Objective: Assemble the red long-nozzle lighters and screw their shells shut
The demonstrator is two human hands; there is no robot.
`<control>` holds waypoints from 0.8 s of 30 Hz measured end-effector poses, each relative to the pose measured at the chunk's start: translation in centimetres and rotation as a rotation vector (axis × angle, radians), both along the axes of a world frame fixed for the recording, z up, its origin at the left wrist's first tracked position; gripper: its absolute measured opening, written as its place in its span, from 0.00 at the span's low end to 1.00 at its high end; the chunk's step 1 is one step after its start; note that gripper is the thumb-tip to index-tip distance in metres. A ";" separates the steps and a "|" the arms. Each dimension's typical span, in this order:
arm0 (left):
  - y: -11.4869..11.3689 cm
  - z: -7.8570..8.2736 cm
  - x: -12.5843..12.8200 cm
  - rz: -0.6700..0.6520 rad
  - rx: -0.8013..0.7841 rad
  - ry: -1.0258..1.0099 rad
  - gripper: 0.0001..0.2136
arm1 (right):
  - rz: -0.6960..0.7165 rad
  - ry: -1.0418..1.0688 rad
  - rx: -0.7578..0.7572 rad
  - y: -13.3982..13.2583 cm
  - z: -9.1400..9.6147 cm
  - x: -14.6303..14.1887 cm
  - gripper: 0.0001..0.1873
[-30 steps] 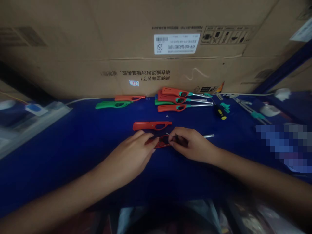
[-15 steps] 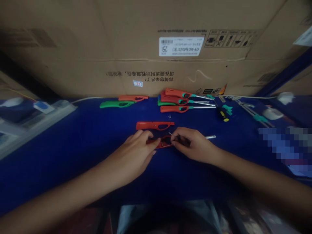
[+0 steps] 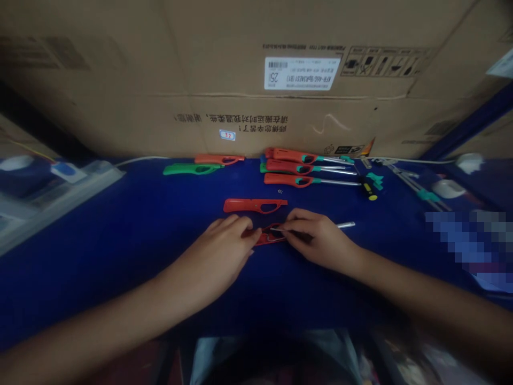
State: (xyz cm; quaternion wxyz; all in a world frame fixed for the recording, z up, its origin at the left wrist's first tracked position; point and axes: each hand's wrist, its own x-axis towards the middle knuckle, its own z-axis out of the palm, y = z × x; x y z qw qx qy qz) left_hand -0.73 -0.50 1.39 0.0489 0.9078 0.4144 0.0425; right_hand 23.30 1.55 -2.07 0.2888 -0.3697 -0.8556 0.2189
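Observation:
My left hand (image 3: 228, 243) grips the left end of a red lighter shell half (image 3: 264, 239) on the blue table, its thumb and forefinger closed on it. A thin wire curves inside the shell. My right hand (image 3: 316, 235) pinches a thin pale rod (image 3: 276, 229) that points left over the shell's trigger opening. Past that hand, a silver metal tube (image 3: 346, 225) sticks out to the right; where its other end sits is hidden. Just beyond my hands lies a second red shell half (image 3: 243, 205).
Several red lighters (image 3: 286, 180) with metal tubes lie at the back, beside a black-and-yellow screwdriver (image 3: 367, 188). Tiny screws (image 3: 280, 191) rest in front of them. Green (image 3: 190, 169) and orange (image 3: 218, 159) shells lie back left. A cardboard wall (image 3: 140, 107) stands behind.
The thin rod in my right hand has swung down and now lies nearly level over the shell. My left hand has shifted slightly left.

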 end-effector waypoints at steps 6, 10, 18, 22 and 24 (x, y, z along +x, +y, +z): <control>0.6 0.1 0.4 0.001 -0.124 -0.098 0.11 | -0.001 -0.077 0.045 -0.4 -0.1 0.0 0.12; 0.6 -0.3 0.3 -0.003 -0.107 -0.147 0.13 | -0.005 -0.132 0.047 -0.6 -0.1 0.1 0.13; 0.7 -0.4 0.3 -0.049 -0.092 -0.178 0.15 | 0.036 -0.143 0.015 -0.4 0.3 0.4 0.15; 0.7 -0.6 0.2 -0.079 -0.104 -0.144 0.19 | 0.056 -0.053 -0.003 -0.1 0.5 0.4 0.13; 0.8 -0.7 0.1 -0.079 -0.107 -0.123 0.21 | 0.044 0.005 -0.019 0.0 0.7 0.5 0.11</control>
